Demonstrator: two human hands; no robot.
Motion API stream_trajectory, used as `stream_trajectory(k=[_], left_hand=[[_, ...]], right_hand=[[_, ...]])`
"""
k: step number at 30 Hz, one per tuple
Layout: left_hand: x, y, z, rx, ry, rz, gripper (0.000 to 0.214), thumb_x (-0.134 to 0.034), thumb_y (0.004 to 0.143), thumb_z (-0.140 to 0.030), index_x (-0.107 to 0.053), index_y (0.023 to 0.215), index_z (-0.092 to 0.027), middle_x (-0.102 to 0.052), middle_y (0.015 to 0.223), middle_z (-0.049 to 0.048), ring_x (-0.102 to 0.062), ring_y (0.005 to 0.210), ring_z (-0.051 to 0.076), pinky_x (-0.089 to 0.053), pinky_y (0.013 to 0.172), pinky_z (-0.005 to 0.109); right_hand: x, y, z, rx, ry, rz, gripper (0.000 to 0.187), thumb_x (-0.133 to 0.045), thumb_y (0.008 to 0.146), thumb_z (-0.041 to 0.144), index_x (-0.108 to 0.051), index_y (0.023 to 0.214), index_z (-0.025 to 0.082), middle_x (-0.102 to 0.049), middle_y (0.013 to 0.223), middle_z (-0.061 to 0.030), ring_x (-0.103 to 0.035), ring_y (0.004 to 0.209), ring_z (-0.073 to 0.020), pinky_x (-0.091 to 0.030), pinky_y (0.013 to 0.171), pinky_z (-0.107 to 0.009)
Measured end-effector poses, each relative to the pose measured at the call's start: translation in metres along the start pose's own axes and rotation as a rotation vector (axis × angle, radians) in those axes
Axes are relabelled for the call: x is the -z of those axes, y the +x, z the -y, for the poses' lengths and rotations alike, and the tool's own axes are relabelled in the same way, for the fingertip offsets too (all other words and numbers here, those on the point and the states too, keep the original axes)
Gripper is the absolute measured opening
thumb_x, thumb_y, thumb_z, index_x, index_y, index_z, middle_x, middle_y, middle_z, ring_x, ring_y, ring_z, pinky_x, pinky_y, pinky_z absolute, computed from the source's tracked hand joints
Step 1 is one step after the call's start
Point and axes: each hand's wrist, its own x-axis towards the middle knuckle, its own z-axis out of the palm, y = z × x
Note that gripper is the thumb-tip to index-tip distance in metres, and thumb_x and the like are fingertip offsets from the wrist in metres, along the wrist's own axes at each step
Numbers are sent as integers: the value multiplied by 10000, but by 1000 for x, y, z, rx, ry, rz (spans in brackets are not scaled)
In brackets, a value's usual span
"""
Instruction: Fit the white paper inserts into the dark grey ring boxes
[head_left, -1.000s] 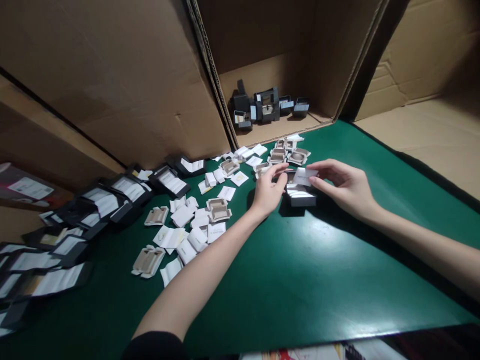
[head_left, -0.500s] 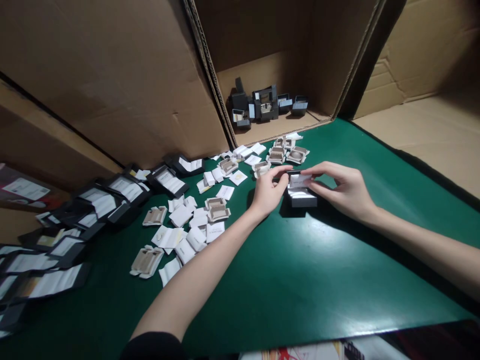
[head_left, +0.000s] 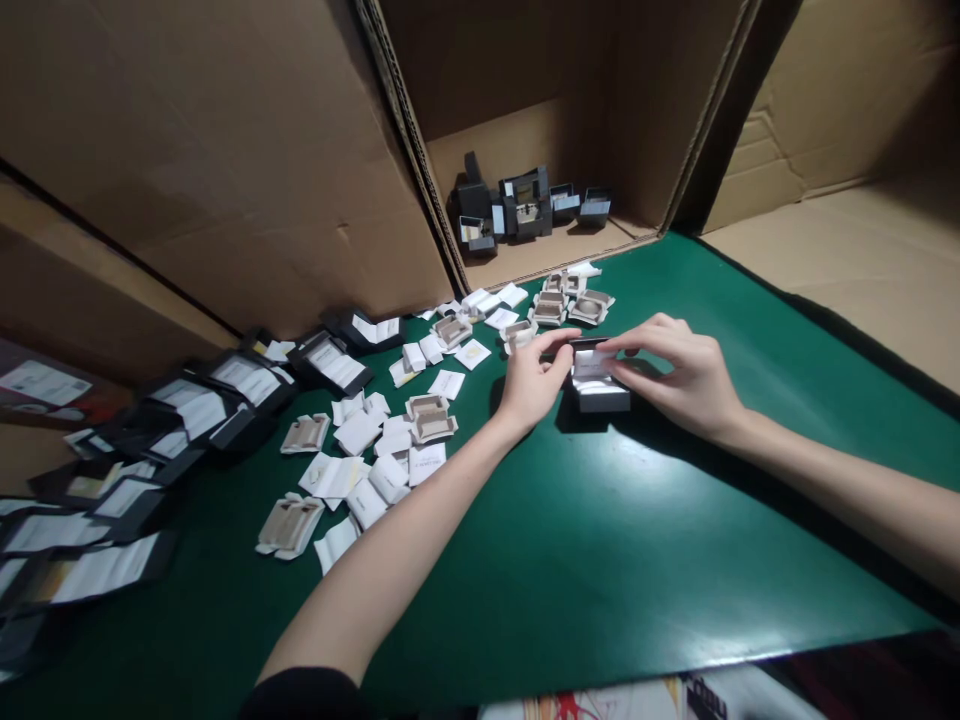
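Note:
A small black box (head_left: pixel 604 402) stands open on the green table in front of me, its lid side away from me. My left hand (head_left: pixel 529 386) grips the box at its left rear edge between thumb and fingers. At the box's right rear side, my right hand (head_left: pixel 686 378) has thumb and fingers closed on a white card (head_left: pixel 590 365) that stands up against the inside of the lid. Below the card lies a pale, shiny lining. The fingers partly cover the card and the lid's top edge.
Left of my hands lie white paper inserts (head_left: pixel 358 430) and grey-brown cardboard trays (head_left: pixel 431 417). Several open black boxes (head_left: pixel 330 360) with white linings line the left side. More dark boxes (head_left: pixel 526 205) stand inside a large cardboard carton (head_left: pixel 577 120) at the back.
The view has shifted slightly. Both hands stay at the box, and the right fingers sit a little closer over the card.

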Motion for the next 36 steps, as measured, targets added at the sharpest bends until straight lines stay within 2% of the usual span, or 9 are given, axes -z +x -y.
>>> stream_trajectory(k=[18, 23, 30, 33, 36], left_hand=[[1, -1, -1, -20, -10, 5, 238, -534, 853, -173, -690, 1031, -161, -698, 1004, 50, -620, 702, 105, -544, 642, 209], [2, -1, -1, -2, -14, 18, 257, -530, 849, -162, -691, 1049, -162, -703, 961, 47, -607, 629, 96, -538, 610, 216], [2, -2, -3, 35, -18, 3, 259, -494, 865, -177, -696, 1026, -145, -703, 900, 45, -582, 543, 75, -471, 520, 181], [1, -3, -5, 32, 6, -10, 257, -506, 846, -166, -704, 1009, -151, -699, 826, 28, -572, 542, 84, -473, 529, 191], [1, -5, -6, 1, 46, -11, 249, -511, 851, -187, -711, 998, -167, -692, 775, 13, -564, 545, 87, -469, 544, 195]], right_hand=[[-3, 2, 2, 7, -20, -7, 84, -607, 860, 317, -671, 877, 265, -730, 860, -33, -593, 764, -212, -411, 702, -393], [-3, 3, -2, 5, 13, 14, 99, -580, 878, 317, -658, 906, 263, -730, 876, -32, -594, 737, -199, -416, 720, -394], [-6, 4, -7, 127, -117, 42, 83, -560, 888, 273, -627, 856, 234, -711, 862, -45, -559, 791, -207, -404, 682, -363], [-7, 4, -5, 202, -150, 61, 59, -559, 888, 244, -612, 863, 235, -699, 894, -40, -541, 824, -206, -414, 701, -362], [-6, 3, -3, 209, -210, 39, 72, -559, 886, 244, -615, 840, 248, -665, 984, -56, -527, 893, -218, -432, 755, -392]])
